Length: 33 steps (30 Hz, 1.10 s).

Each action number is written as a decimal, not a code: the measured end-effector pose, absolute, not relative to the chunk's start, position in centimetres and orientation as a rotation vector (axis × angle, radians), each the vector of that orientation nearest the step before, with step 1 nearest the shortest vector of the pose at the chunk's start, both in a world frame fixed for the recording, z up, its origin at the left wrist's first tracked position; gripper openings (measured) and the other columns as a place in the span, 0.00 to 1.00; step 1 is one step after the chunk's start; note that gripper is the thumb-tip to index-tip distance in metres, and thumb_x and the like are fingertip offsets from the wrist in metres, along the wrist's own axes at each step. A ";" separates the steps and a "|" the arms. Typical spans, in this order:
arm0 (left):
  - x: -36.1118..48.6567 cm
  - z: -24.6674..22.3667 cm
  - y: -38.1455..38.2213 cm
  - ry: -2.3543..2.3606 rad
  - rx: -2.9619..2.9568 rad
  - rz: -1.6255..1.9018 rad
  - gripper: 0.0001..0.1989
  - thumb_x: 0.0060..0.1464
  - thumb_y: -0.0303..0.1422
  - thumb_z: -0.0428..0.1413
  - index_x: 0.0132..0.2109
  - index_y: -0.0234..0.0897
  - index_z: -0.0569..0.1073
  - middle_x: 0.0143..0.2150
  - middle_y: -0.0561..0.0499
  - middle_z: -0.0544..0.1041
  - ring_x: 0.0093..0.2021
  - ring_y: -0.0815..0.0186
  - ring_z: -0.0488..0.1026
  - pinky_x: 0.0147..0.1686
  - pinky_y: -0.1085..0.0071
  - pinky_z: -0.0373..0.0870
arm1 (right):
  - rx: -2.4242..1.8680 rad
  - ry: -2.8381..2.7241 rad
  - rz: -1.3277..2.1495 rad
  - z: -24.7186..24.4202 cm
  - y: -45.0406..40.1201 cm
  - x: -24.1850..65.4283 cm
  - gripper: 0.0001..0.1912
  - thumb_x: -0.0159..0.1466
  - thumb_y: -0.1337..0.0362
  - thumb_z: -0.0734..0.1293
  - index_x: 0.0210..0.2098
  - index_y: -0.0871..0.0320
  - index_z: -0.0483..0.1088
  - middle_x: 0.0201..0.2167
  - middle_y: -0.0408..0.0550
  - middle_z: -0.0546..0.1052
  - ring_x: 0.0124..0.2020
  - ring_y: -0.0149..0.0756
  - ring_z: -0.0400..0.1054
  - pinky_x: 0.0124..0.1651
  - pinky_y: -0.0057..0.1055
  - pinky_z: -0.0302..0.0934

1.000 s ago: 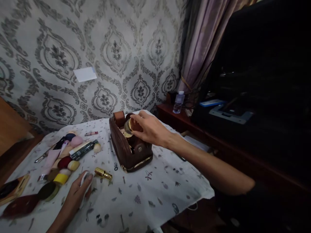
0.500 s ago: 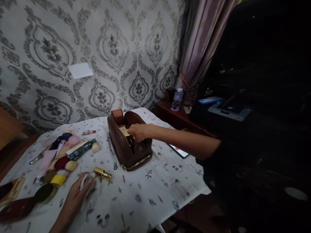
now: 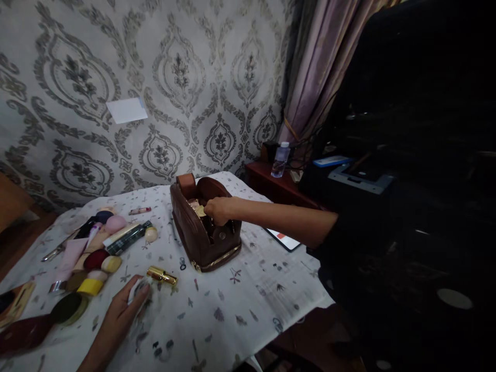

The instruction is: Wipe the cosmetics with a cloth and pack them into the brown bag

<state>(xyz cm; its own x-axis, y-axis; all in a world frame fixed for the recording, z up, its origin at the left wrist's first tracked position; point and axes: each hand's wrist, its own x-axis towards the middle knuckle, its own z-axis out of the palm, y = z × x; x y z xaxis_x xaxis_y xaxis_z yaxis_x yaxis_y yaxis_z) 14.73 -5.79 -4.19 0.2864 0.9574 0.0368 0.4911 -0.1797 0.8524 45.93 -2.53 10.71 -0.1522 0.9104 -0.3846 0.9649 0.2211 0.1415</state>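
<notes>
My left hand (image 3: 118, 315) closes its thumb and fingers around one small white object (image 3: 136, 289), partly hidden. My right hand (image 3: 219, 211) reaches into one open brown leather bag (image 3: 207, 253) on the one white patterned cloth (image 3: 240, 310); its fingertips are hidden, so I cannot tell if they are apart or together. One shiny gold tube (image 3: 161, 275) lies just beside my left hand. Farther left there are one pink rounded piece (image 3: 116, 223) and one yellow-banded jar (image 3: 92, 284). Earlier, my right fingers held one gold-rimmed round container at the bag's opening; now this hand is lower.
</notes>
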 end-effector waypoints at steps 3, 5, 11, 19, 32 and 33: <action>14.8 -3.9 -5.8 1.292 1.834 0.764 0.22 0.50 0.55 0.56 0.36 0.40 0.73 0.31 0.52 0.75 0.36 0.58 0.72 0.39 0.71 0.69 | 1.746 2.125 -0.193 10.1 -2.0 45.9 0.28 0.52 0.72 0.72 0.54 0.63 0.73 0.52 0.63 0.76 0.55 0.57 0.70 0.52 0.44 0.68; 14.8 -3.9 -5.9 1.297 1.841 0.762 0.23 0.50 0.56 0.56 0.37 0.40 0.73 0.32 0.52 0.75 0.38 0.58 0.72 0.39 0.71 0.69 | 1.735 2.143 -0.221 9.6 -1.5 46.0 0.29 0.52 0.72 0.72 0.54 0.61 0.72 0.53 0.61 0.76 0.55 0.55 0.70 0.52 0.41 0.67; 14.8 -4.3 -5.8 1.316 1.781 0.793 0.24 0.47 0.57 0.58 0.35 0.40 0.73 0.24 0.54 0.71 0.33 0.58 0.72 0.33 0.71 0.70 | 1.733 2.191 -0.299 8.6 -1.0 46.5 0.30 0.52 0.67 0.74 0.55 0.61 0.72 0.51 0.59 0.77 0.52 0.52 0.73 0.48 0.36 0.70; 14.7 -3.9 -5.9 1.324 1.837 0.710 0.25 0.49 0.57 0.56 0.40 0.40 0.75 0.33 0.51 0.78 0.38 0.56 0.74 0.37 0.69 0.70 | 1.711 2.221 -0.319 8.6 -0.7 46.8 0.25 0.56 0.67 0.72 0.53 0.65 0.73 0.49 0.62 0.77 0.51 0.53 0.74 0.48 0.39 0.70; 14.7 -6.5 -6.0 1.448 1.712 0.879 0.32 0.47 0.61 0.56 0.47 0.40 0.76 0.50 0.47 0.80 0.59 0.45 0.69 0.60 0.58 0.63 | 1.980 2.201 -0.260 9.1 0.5 47.3 0.29 0.57 0.50 0.72 0.50 0.64 0.75 0.49 0.63 0.78 0.50 0.52 0.74 0.46 0.35 0.70; 14.8 -6.5 -6.1 1.441 1.707 0.862 0.32 0.47 0.61 0.56 0.47 0.40 0.76 0.49 0.47 0.80 0.58 0.45 0.70 0.60 0.57 0.63 | 2.013 2.221 -0.230 9.2 1.1 47.3 0.28 0.61 0.49 0.69 0.52 0.66 0.74 0.51 0.65 0.76 0.52 0.53 0.73 0.47 0.37 0.69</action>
